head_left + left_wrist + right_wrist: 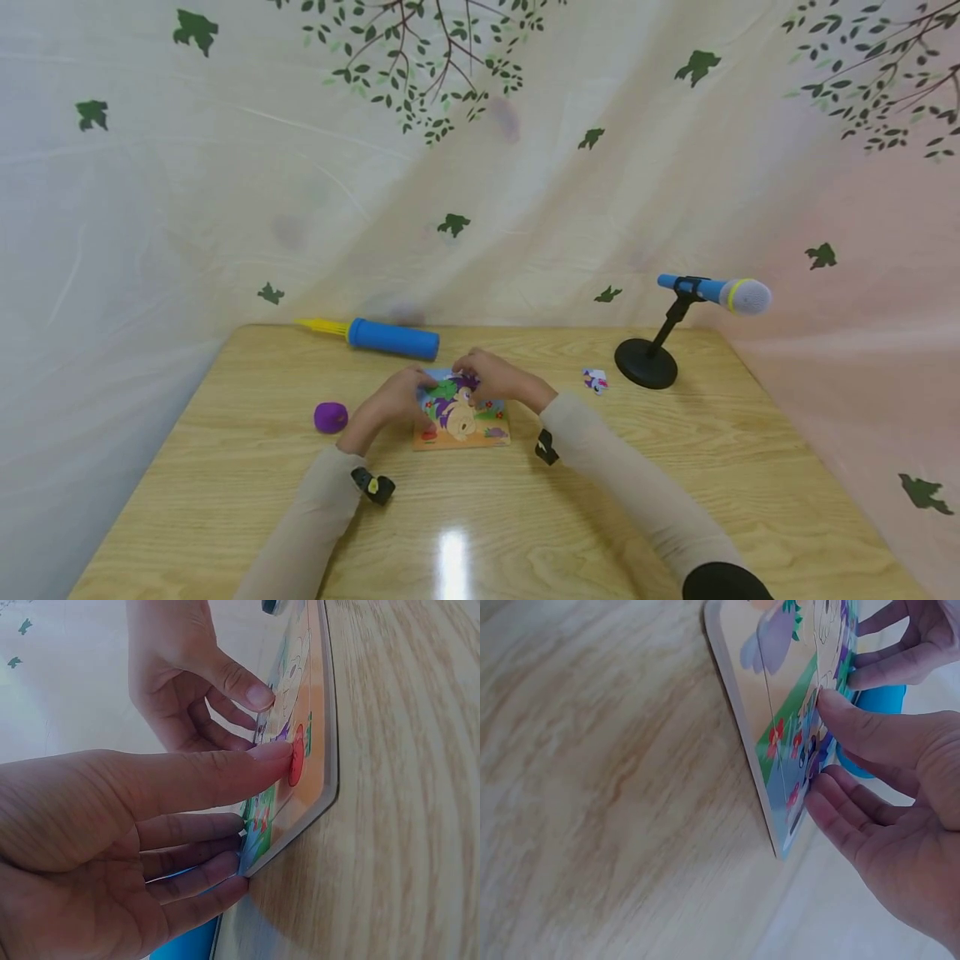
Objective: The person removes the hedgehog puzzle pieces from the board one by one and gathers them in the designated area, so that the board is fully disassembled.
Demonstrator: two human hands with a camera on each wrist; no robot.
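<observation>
Hands (397, 398) (495, 379) on puzzle tray (320, 697), pieces (457, 417) inside

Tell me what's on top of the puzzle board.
The left hand touches the left side of the puzzle board, the right hand its upper right. A cartoon figure shows between them. In the head view, whatever the hands cover cannot be seen.

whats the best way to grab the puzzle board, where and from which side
Probably by its left and right edges, from both sides at once: the puzzle board is thin and lies flat on the table, and cut lines across its face suggest pieces that could shift.
</observation>
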